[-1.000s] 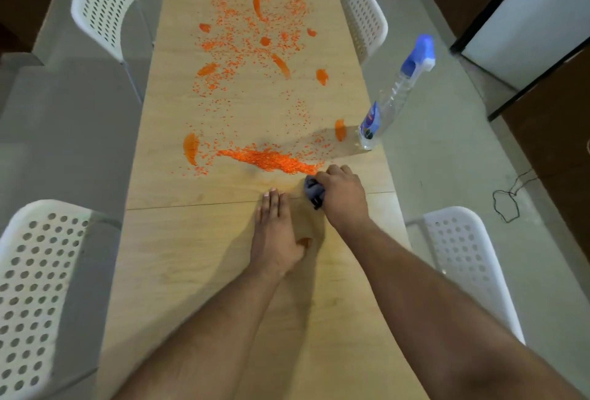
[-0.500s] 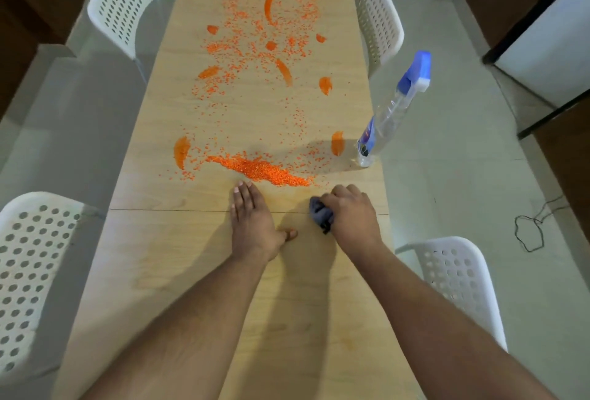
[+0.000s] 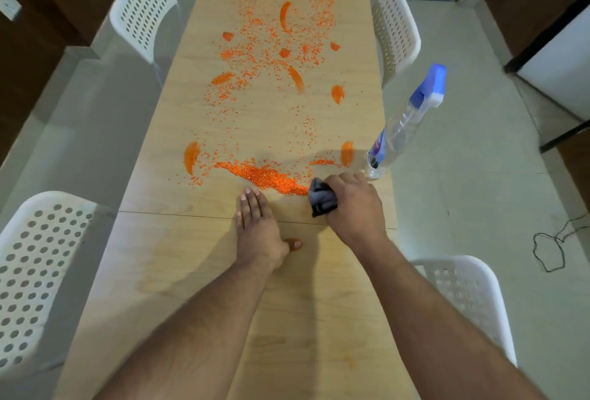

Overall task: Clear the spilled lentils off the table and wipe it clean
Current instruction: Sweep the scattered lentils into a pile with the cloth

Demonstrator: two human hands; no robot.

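A long pale wooden table (image 3: 198,272) seen from above, with a seam running across it. At far left, two white perforated plastic chairs (image 3: 35,272) stand beside it.

The left hand (image 3: 258,227) lies flat on the wood, fingers straight and together, holding nothing. Over the last second it has slid left along the near edge of the spill, and now sits just short of it.

Orange lentils (image 3: 265,176), small dry grains, are heaped in a ridge just past the fingertips, with thin scatter and smeared patches running to the far end. Most of the clearing is probably still ahead.

The right hand (image 3: 354,205) has its grip curled round a crumpled dark grey cloth (image 3: 322,200), which touches the ridge's right end; half a second ago the cloth sat nearer, apart from it. A sweep likely begins.

Right again, a clear plastic spray bottle (image 3: 402,125) with a blue trigger head stands at the table edge.
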